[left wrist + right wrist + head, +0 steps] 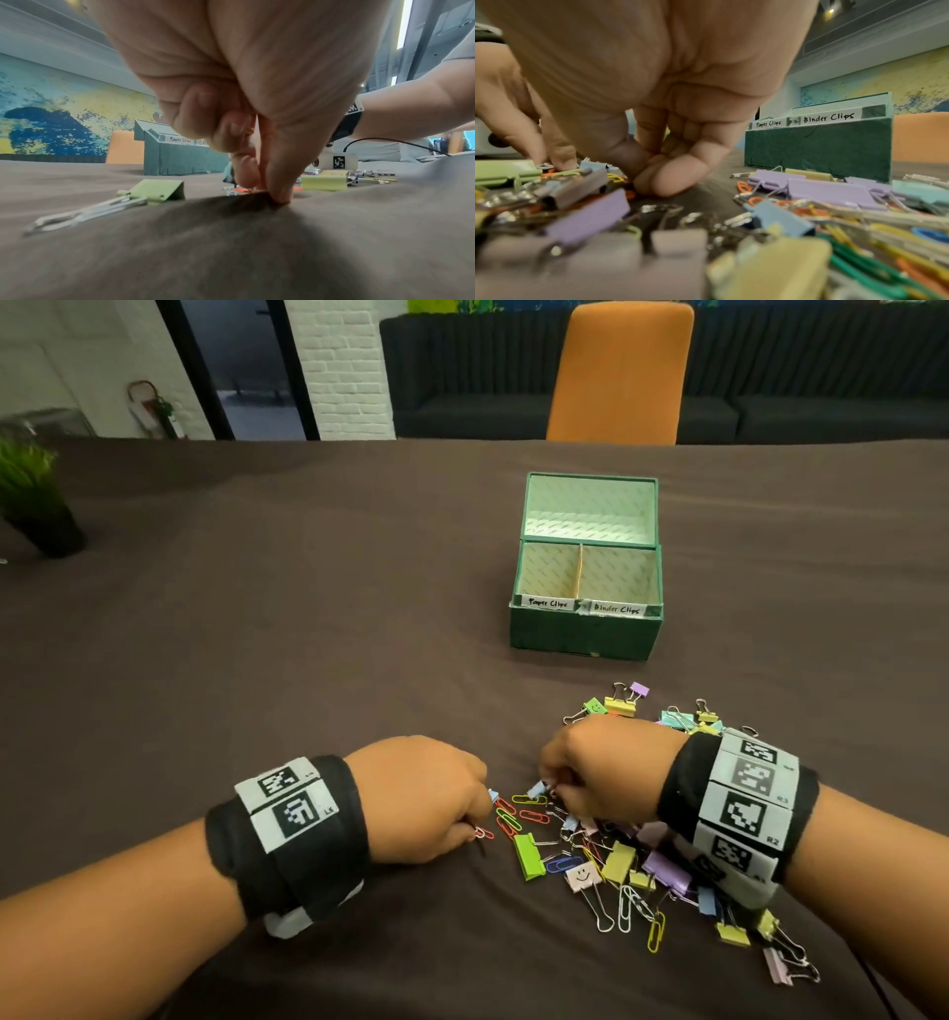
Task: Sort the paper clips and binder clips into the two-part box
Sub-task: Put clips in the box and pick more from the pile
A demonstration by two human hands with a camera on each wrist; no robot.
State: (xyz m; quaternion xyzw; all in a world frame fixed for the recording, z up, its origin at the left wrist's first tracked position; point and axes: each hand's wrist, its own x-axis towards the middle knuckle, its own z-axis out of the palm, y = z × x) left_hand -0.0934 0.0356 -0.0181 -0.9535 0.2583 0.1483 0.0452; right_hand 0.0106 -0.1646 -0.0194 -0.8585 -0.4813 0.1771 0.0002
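The green two-part box (585, 629) stands open on the brown cloth. Its left part is labelled "Paper Clips" (768, 124) and its right part "Binder Clips" (829, 117); both look empty. A mixed pile of coloured paper clips and binder clips (621, 855) lies in front of me. My left hand (480, 832) pinches a red paper clip (484, 833) against the cloth at the pile's left edge. My right hand (550, 788), fingers curled, pinches a light blue binder clip (536, 788) by its end. A green binder clip (156, 191) lies left of my left thumb (280, 194).
More binder clips (621, 703) lie between my right hand and the box. An orange chair (619, 372) stands behind the table, and a potted plant (36, 500) is at the far left. A cable (398, 142) runs from the right wrist camera.
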